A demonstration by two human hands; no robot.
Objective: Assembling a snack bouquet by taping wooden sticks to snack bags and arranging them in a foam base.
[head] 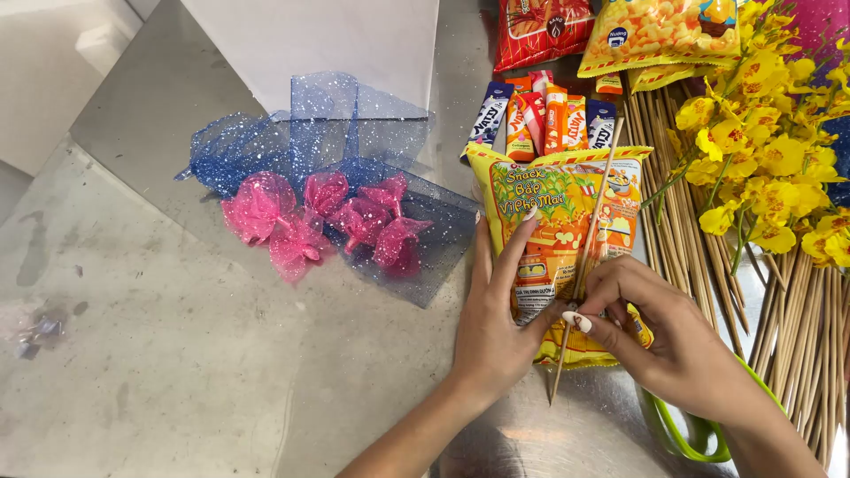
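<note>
Two hands work on one yellow snack bag (567, 230) lying flat on the steel bench (177, 372), near its right side. The left hand (496, 327) lies along the bag's left edge, fingers spread and pressing it down; its grip is open, flat against the crinkly foil. The right hand (660, 332) is closed in a pinch on a thin wooden skewer (589, 248), which lies slantwise across the bag's face, its pointed end past the bottom edge.

Risk — the skewer is slim and smooth, the bag glossy and puffed with air, so the stick could roll off line, or its point could pierce the foil if pressed hard.

Beside the bag lie many more bamboo skewers (797, 327), stiff and pale, with a spray of yellow artificial flowers (770, 150) over them. Small wafer sticks (549, 119) in bright wrappers sit above the bag. To the left, sheer blue glitter mesh (354, 133) holds pink mesh bows (319, 221) — soft, gauzy, crumpled.
</note>
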